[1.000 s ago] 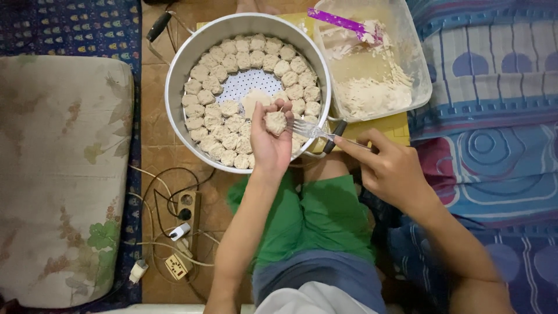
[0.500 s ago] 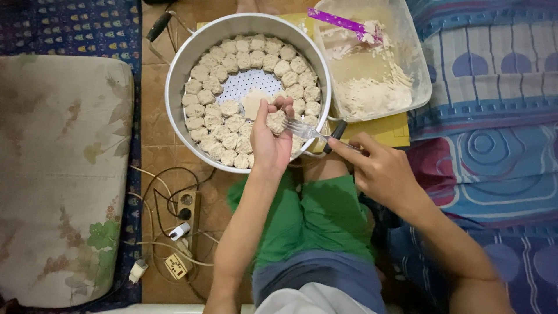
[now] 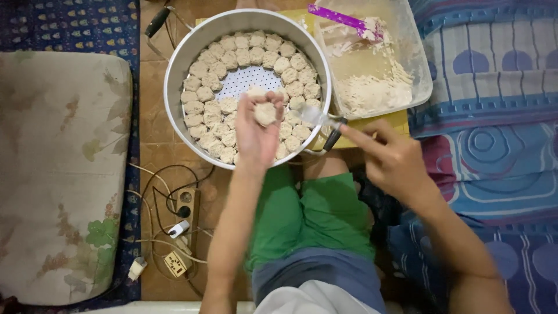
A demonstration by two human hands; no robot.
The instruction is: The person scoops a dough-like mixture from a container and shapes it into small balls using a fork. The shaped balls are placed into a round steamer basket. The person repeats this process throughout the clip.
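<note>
- Cushion (image 3: 58, 174): big, faded floral cover, fills the left side, lying on the floor (image 3: 157, 157) of brown tile.
- Bedding (image 3: 494, 116): blue, pink and purple pattern, covers the right side.
- Person's lap: green shorts (image 3: 314, 215) bottom centre, both forearms reaching up from there.
- Steamer pan (image 3: 180, 64): round metal, on the floor at top centre, with black handles at upper left and lower right. A perforated plate shows bare in the middle.
- Dumplings (image 3: 232, 58): pale lumps packed in rings round the pan's wall, touching each other, two or three rows deep on the near side.
- Plastic tub (image 3: 418, 70): clear, rectangular, just right of the pan, touching or nearly touching its rim. Pale filling mix is smeared inside, and a purple spatula (image 3: 337, 16) lies across its top edge.
- Yellow board (image 3: 383, 125): under the tub, only its edge visible.
- Left hand (image 3: 256, 131): over the near half of the pan, palm up, fingers curled round one dumpling piece (image 3: 265, 113) held above the packed rows.
- Right hand (image 3: 392, 160): right of the pan, near its lower-right handle, fingers pinched on a metal fork (image 3: 317, 116). The fork's head points left, just beside the held piece; contact can't be made out.
- Power strips (image 3: 186, 203) and white plugs: on the floor at lower left, cables tangled between cushion and lap.
</note>
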